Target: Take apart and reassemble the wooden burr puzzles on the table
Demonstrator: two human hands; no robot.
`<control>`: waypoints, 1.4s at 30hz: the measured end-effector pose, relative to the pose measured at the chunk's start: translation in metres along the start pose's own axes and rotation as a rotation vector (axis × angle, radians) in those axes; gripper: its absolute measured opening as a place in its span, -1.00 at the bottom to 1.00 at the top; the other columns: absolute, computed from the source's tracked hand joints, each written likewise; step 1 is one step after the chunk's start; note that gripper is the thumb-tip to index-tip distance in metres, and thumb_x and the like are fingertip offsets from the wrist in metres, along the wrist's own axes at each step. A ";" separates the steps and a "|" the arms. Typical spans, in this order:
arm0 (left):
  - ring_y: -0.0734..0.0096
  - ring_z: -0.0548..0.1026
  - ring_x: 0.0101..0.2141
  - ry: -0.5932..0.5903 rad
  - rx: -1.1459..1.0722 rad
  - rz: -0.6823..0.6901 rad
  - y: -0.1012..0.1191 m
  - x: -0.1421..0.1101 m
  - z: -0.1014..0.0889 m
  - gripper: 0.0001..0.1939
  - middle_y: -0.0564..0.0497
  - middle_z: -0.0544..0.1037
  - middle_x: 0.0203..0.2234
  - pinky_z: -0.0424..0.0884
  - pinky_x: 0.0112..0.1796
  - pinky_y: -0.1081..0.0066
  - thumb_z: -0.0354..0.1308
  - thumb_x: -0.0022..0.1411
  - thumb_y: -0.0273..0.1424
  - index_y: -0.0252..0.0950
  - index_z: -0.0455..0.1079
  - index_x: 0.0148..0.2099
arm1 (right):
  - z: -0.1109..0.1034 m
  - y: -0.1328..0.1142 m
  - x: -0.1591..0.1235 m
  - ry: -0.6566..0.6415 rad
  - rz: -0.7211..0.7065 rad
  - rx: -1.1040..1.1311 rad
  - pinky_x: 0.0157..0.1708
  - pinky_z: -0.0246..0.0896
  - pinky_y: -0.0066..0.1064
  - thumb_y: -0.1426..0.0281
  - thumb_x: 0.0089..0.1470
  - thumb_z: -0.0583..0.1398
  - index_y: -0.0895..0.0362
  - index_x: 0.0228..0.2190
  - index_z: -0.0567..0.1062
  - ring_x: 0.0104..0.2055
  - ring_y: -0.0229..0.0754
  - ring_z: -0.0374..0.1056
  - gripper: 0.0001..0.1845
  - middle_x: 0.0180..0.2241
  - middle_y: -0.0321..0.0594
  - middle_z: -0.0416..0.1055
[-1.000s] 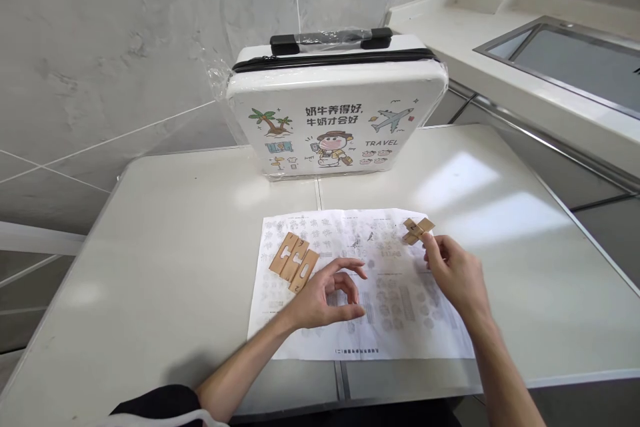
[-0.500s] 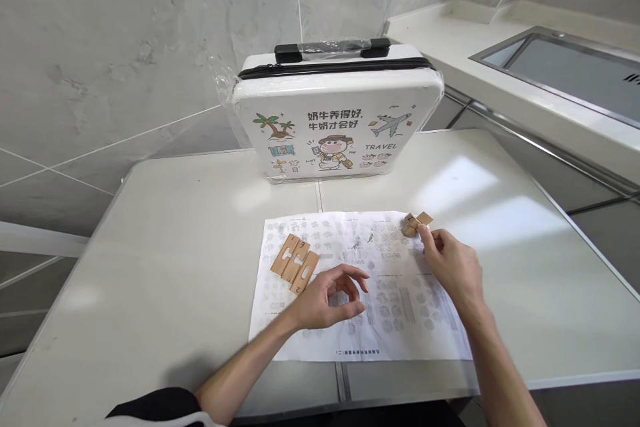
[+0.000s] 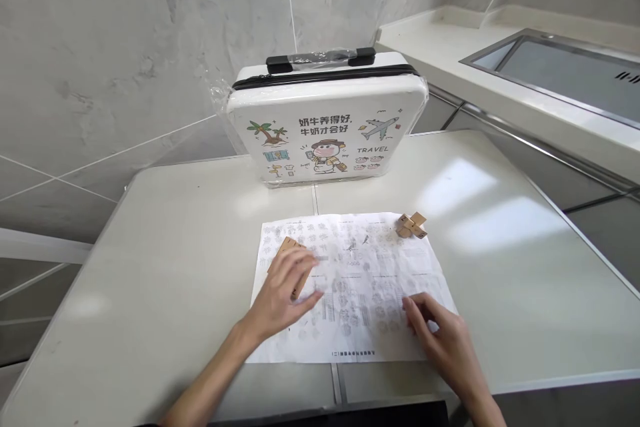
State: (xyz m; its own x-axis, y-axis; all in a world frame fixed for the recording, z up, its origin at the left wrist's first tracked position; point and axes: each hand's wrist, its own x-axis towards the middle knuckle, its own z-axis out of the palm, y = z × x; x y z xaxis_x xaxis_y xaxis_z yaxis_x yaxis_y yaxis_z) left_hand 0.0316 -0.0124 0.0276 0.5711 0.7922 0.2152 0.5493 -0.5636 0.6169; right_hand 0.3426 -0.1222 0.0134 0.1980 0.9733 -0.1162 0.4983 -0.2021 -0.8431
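My left hand (image 3: 280, 293) hovers over or touches the flat wooden puzzle pieces (image 3: 300, 283), fingers stretched and thumb apart. It covers most of these pieces, so I cannot tell whether the fingertips make contact. An interlocked wooden block puzzle (image 3: 412, 225), with dark numbers on its pieces, rests by itself at the paper's far right corner. Nearer to me, over the lower right of the printed sheet (image 3: 370, 340), my right hand (image 3: 445, 333) has its fingers curled and thumb and forefinger tips close together. Nothing shows between them.
A white suitcase (image 3: 325, 113) in clear plastic wrap stands at the back of the white folding table (image 3: 175, 233). Grey wall panels (image 3: 125, 47) rise behind it. To the right is a counter (image 3: 425, 33) with an inset sink (image 3: 560, 73).
My right hand has let go of the block puzzle and drawn back toward me. My left hand has moved left over the flat wooden pieces, its fingers now straighter.
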 end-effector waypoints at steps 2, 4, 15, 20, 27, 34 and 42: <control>-0.18 0.19 0.42 -0.009 0.106 -0.076 -0.016 -0.004 -0.009 -0.26 -0.21 0.31 0.39 0.31 0.32 -0.19 0.36 0.35 -0.12 -0.10 0.20 0.45 | 0.007 0.003 -0.010 0.017 -0.008 0.031 -0.50 0.20 -0.38 -0.03 0.41 0.12 0.04 -0.43 0.46 -0.52 -0.16 0.31 -0.50 -0.55 -0.30 0.36; -0.28 0.04 0.49 -0.061 0.149 -0.113 -0.028 -0.007 -0.016 -0.04 -0.25 0.13 0.49 0.24 0.35 -0.27 0.41 0.28 -0.04 -0.09 0.04 0.54 | 0.011 0.007 -0.015 0.048 -0.009 0.049 -0.51 0.19 -0.37 -0.02 0.41 0.12 0.04 -0.43 0.46 -0.52 -0.15 0.29 -0.51 -0.54 -0.30 0.35; -0.24 -0.02 0.51 -0.220 0.162 -0.037 -0.011 0.005 0.007 0.04 -0.26 0.01 0.55 0.20 0.37 -0.28 0.30 0.37 0.01 -0.08 -0.23 0.62 | 0.008 0.012 -0.007 0.060 -0.004 0.096 -0.48 0.17 -0.38 -0.01 0.43 0.10 0.05 -0.42 0.44 -0.53 -0.18 0.26 -0.51 -0.55 -0.32 0.33; -0.24 -0.01 0.51 -0.250 0.062 0.026 0.018 0.020 0.034 -0.01 -0.29 -0.01 0.55 0.26 0.35 -0.29 0.29 0.40 -0.05 -0.09 -0.20 0.61 | 0.007 0.017 -0.006 0.027 -0.029 0.080 -0.47 0.22 -0.39 0.03 0.45 0.09 0.05 -0.41 0.44 -0.52 -0.17 0.29 -0.53 -0.54 -0.31 0.35; -0.15 0.15 0.46 -0.103 0.045 0.029 0.028 0.024 0.041 -0.57 -0.24 0.29 0.41 0.32 0.34 -0.24 0.23 0.48 -0.28 -0.17 0.26 0.29 | 0.020 0.006 -0.008 0.055 -0.137 -0.046 -0.36 0.38 -0.32 0.20 0.43 0.14 0.04 -0.20 0.48 -0.37 -0.11 0.44 -0.79 -0.30 -0.19 0.50; -0.18 0.15 0.44 -0.041 0.197 -0.033 0.029 0.016 0.034 -0.83 -0.18 0.32 0.36 0.39 0.29 -0.20 0.24 0.47 -0.31 -0.19 0.41 0.04 | 0.059 -0.014 -0.008 0.031 -0.336 -0.135 0.20 0.41 0.17 0.35 0.24 0.29 -0.10 0.38 0.20 0.35 0.25 0.26 -0.24 0.31 0.00 0.28; -0.24 0.16 0.44 -0.085 0.235 -0.009 0.038 0.025 0.030 -0.87 -0.20 0.36 0.34 0.43 0.25 -0.20 0.24 0.44 -0.33 -0.23 0.42 -0.03 | 0.070 -0.020 0.001 0.071 -0.314 -0.152 0.24 0.34 0.28 0.40 0.26 0.28 -0.09 0.37 0.18 0.36 0.28 0.24 -0.26 0.30 0.00 0.31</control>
State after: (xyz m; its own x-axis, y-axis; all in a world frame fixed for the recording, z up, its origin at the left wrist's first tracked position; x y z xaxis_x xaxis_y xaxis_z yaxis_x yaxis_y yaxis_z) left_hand 0.0850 -0.0210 0.0332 0.6093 0.7806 0.1394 0.6758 -0.6031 0.4237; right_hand 0.2733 -0.1097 -0.0063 0.0712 0.9816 0.1774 0.6632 0.0862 -0.7435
